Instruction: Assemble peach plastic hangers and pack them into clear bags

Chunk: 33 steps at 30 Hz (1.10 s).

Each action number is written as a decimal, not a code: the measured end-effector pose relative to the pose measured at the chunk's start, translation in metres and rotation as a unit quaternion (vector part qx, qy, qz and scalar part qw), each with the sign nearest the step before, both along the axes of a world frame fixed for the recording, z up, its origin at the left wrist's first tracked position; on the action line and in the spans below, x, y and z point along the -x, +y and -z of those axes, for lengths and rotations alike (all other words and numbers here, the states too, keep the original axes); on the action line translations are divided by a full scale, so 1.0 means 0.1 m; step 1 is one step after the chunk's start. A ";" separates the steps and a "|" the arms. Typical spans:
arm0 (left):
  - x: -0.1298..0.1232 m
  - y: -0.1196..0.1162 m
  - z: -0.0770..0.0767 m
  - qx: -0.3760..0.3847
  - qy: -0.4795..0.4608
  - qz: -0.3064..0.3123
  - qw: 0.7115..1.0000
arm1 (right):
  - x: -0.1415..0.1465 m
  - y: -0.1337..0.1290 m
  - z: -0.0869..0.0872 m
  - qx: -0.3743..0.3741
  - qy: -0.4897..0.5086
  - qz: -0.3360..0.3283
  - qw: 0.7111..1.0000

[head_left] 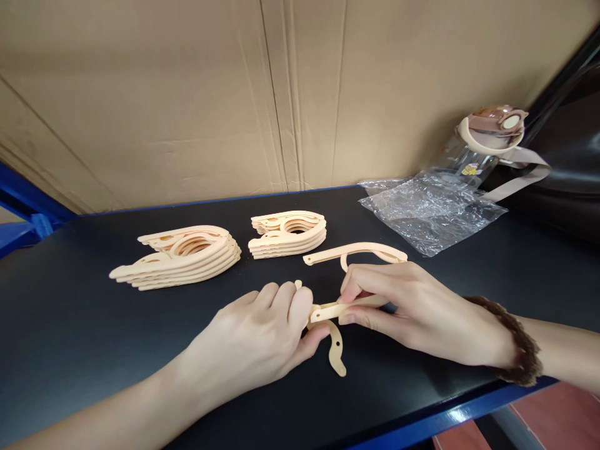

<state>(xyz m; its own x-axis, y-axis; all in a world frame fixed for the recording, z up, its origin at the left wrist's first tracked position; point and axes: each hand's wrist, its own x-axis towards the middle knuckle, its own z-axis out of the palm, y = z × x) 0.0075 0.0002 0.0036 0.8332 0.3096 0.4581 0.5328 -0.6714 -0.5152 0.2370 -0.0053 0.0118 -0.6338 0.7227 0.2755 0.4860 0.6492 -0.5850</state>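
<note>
Low over the black tabletop, my left hand is closed round one end of a beige folding clothes hanger, whose curved hook piece with a small hole sticks out below the thumb. From the right, my right hand pinches a slim hanger arm between thumb and fingers; the arm's holed end lies against the part in my left hand. Whether the two parts are joined is hidden by my fingers. Just behind my right hand lies another beige hanger piece, long and curved, partly covered by the hand.
Folded hangers stand in a larger stack at left and a smaller stack at the middle. Crumpled clear plastic bags lie at back right, before a water bottle with a strap. A cardboard wall closes the back.
</note>
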 end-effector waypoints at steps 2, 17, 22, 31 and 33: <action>0.01 0.00 -0.01 -0.003 -0.004 0.006 1.000 | 0.00 -0.01 -0.01 0.003 0.004 0.002 1.000; 0.01 -0.03 0.03 0.024 -0.013 0.032 0.999 | -0.01 0.02 -0.04 0.024 -0.013 -0.005 1.000; 0.01 -0.04 0.03 0.025 -0.009 0.029 0.999 | -0.02 0.00 -0.06 0.030 -0.016 -0.017 0.999; 0.04 -0.05 0.05 0.018 0.019 0.042 0.999 | -0.06 0.05 -0.05 -0.015 -0.033 -0.092 0.995; 0.05 -0.06 0.05 0.024 0.017 0.044 0.999 | -0.07 0.05 -0.06 -0.038 -0.036 -0.103 0.993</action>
